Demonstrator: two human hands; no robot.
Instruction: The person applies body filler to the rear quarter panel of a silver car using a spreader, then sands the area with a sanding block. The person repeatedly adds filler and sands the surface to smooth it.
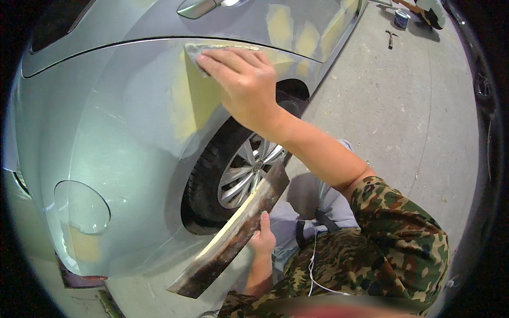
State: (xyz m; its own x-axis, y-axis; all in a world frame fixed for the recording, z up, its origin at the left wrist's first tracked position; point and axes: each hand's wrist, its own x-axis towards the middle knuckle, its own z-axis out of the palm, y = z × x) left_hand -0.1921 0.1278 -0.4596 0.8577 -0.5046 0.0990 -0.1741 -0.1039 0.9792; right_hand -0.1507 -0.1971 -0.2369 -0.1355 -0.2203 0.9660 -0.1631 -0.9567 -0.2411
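Observation:
My right hand (246, 74) is closed around a grey spreader (194, 54) smeared with pale yellow putty. It is held against the silver car's rear fender (132, 106), just below the door seam and above the wheel arch. A pale yellow putty patch (191, 98) lies under and beside this hand, partly in its shadow. Lower down, my left hand (263, 238) grips a long, dark, stained board (238, 238), its thumb on the face and its other fingers mostly hidden behind. Yellow putty runs along the board's upper edge. The board is tilted in front of the wheel (246, 169).
More yellow patches (280, 26) mark the door, below and right of its handle (197, 7). A round fuel flap (82, 206) sits at left. On the concrete floor (382, 100) lie a hammer (391, 40) and a can (402, 19). A white cable (312, 259) hangs across my camouflage shirt.

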